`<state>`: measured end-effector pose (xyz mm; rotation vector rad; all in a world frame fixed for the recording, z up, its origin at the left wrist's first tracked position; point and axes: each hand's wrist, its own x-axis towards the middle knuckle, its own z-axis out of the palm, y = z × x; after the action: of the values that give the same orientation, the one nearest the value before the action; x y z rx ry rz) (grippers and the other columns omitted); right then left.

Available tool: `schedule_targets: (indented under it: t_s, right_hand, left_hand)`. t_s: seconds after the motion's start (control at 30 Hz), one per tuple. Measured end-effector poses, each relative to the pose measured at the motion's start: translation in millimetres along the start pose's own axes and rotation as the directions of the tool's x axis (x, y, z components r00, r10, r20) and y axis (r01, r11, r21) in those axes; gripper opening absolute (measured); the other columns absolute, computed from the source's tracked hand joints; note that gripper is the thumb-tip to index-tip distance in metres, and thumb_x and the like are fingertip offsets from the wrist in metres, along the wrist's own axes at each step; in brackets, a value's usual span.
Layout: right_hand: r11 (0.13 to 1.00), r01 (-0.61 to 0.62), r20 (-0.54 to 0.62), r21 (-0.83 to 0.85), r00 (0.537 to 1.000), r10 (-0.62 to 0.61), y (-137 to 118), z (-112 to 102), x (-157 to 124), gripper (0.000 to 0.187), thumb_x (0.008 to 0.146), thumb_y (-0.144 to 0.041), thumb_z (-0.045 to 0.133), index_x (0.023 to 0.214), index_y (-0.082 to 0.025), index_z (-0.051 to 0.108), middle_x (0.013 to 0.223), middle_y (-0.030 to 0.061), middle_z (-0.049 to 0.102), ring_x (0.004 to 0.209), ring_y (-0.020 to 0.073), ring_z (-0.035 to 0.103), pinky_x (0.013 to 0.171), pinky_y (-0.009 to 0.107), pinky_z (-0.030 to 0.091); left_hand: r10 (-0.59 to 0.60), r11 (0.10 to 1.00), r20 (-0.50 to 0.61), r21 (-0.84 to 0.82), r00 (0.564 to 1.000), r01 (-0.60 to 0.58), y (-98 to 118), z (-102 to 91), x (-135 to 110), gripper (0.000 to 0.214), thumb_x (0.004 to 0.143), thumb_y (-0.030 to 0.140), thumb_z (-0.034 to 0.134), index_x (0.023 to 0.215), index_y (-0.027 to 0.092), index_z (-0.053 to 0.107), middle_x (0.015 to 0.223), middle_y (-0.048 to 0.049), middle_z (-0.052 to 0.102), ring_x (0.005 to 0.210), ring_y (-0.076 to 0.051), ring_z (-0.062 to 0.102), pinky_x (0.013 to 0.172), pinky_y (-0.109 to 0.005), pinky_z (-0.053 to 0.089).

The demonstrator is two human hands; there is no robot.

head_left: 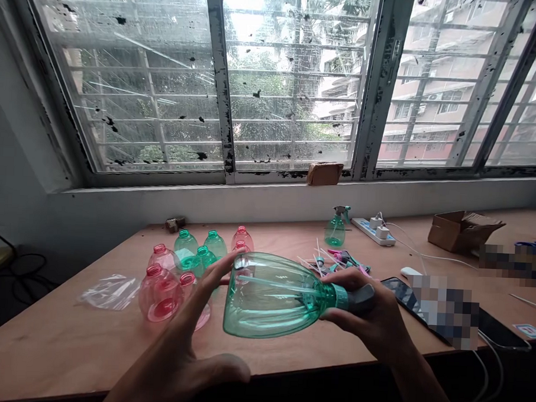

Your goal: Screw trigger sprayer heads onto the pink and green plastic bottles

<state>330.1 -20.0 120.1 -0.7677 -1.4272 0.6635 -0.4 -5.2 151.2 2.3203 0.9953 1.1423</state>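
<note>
Between two hands [380, 327] lies one green spray bottle [268, 302].

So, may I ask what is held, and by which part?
The right hand holds a green spray bottle by its collar and grey head; the open left hand is at its base.
</note>
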Motion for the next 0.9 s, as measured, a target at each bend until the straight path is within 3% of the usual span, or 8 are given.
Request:
schedule_targets:
  t_s: [0.1, 0.27, 0.37, 0.5, 0.6, 0.73, 0.8, 0.9]
  right_hand:
    - [0.999, 0.009, 0.004, -0.04, 1.0, -0.009, 0, 0, 0, 0.037, 0.085, -0.054, 0.1, 0.107, -0.028, 0.087, 0.085, 0.0019, 0.078, 0.066, 0.018, 0.064, 0.056, 0.025, 0.053]
    - [1.0, -0.007, 0.03, -0.014, 1.0, 0.007, -2, 1, -1, 0.038, 0.084, -0.055, 0.1, 0.108, -0.029, 0.087, 0.081, 0.0005, 0.076, 0.061, 0.0172, 0.065, 0.053, 0.025, 0.053]
    - [1.0, -0.013, 0.04, 0.014, 0.999, 0.013, -4, 1, -1, 0.039, 0.083, -0.055, 0.101, 0.108, -0.028, 0.087, 0.079, 0.0003, 0.075, 0.059, 0.0174, 0.066, 0.053, 0.026, 0.053]
    - [1.0, -0.013, 0.038, 0.007, 0.999, 0.013, -4, 2, -1, 0.04, 0.083, -0.054, 0.102, 0.107, -0.028, 0.086, 0.077, -0.0002, 0.075, 0.059, 0.0175, 0.066, 0.054, 0.027, 0.052]
    - [1.0, -0.014, 0.039, -0.001, 0.999, 0.014, -3, 2, -2, 0.039, 0.083, -0.054, 0.102, 0.107, -0.028, 0.086, 0.079, 0.0007, 0.077, 0.059, 0.018, 0.066, 0.054, 0.027, 0.053]
    - [1.0, -0.001, 0.039, -0.018, 0.999, 0.001, -3, 1, -2, 0.041, 0.083, -0.057, 0.101, 0.106, -0.027, 0.086, 0.078, 0.0024, 0.077, 0.058, 0.0195, 0.066, 0.052, 0.029, 0.055]
    - [0.999, 0.007, 0.029, -0.031, 1.0, -0.006, -3, 0, -1, 0.041, 0.082, -0.058, 0.101, 0.105, -0.027, 0.087, 0.078, 0.0027, 0.077, 0.06, 0.0198, 0.066, 0.052, 0.028, 0.055]
    - [0.999, 0.01, 0.019, -0.034, 1.0, -0.01, -3, 1, -1, 0.04, 0.082, -0.056, 0.101, 0.106, -0.027, 0.087, 0.078, 0.0016, 0.076, 0.061, 0.0191, 0.066, 0.054, 0.027, 0.055]
  left_hand:
    - [-0.022, 1.0, -0.077, -0.012, 0.997, 0.021, 3, 0.1, 1, 0.102, 0.087, 0.074, 0.086, 0.174, 0.056, 0.036, 0.182, 0.0004, 0.048, 0.165, -0.046, 0.046, 0.129, -0.062, 0.047]
    - [0.102, 0.995, -0.013, 0.0, 0.995, -0.102, 14, -1.2, 6, 0.086, 0.103, 0.048, 0.081, 0.175, 0.056, 0.034, 0.187, 0.0038, 0.038, 0.172, -0.036, 0.034, 0.133, -0.048, 0.045]
    - [0.087, 0.996, 0.016, -0.014, 0.996, -0.086, 10, -3.6, 3, 0.092, 0.102, 0.05, 0.082, 0.176, 0.057, 0.028, 0.189, 0.0039, 0.033, 0.173, -0.036, 0.034, 0.133, -0.049, 0.044]
    - [0.012, 0.997, 0.017, -0.078, 1.0, -0.011, 2, -4.6, 0, 0.093, 0.098, 0.065, 0.081, 0.176, 0.056, 0.031, 0.184, 0.0009, 0.043, 0.166, -0.041, 0.047, 0.127, -0.051, 0.051]
    - [0.036, 0.994, 0.023, -0.104, 0.999, -0.033, 5, -3.2, 2, 0.082, 0.104, 0.061, 0.074, 0.176, 0.053, 0.036, 0.184, -0.0002, 0.044, 0.168, -0.041, 0.043, 0.131, -0.052, 0.047]
    - [0.067, 0.997, -0.002, -0.028, 0.998, -0.067, 11, -1.1, 0, 0.085, 0.106, 0.044, 0.076, 0.177, 0.055, 0.03, 0.188, 0.0025, 0.035, 0.174, -0.04, 0.03, 0.132, -0.056, 0.043]
    - [0.09, 0.996, -0.023, 0.01, 0.996, -0.09, 10, -0.6, 0, 0.088, 0.105, 0.039, 0.077, 0.177, 0.057, 0.029, 0.187, 0.0028, 0.036, 0.172, -0.041, 0.033, 0.131, -0.058, 0.045]
    - [0.071, 0.997, -0.013, -0.021, 0.997, -0.071, 6, -0.5, 2, 0.091, 0.102, 0.05, 0.081, 0.177, 0.057, 0.03, 0.185, 0.0021, 0.041, 0.165, -0.042, 0.047, 0.128, -0.054, 0.051]
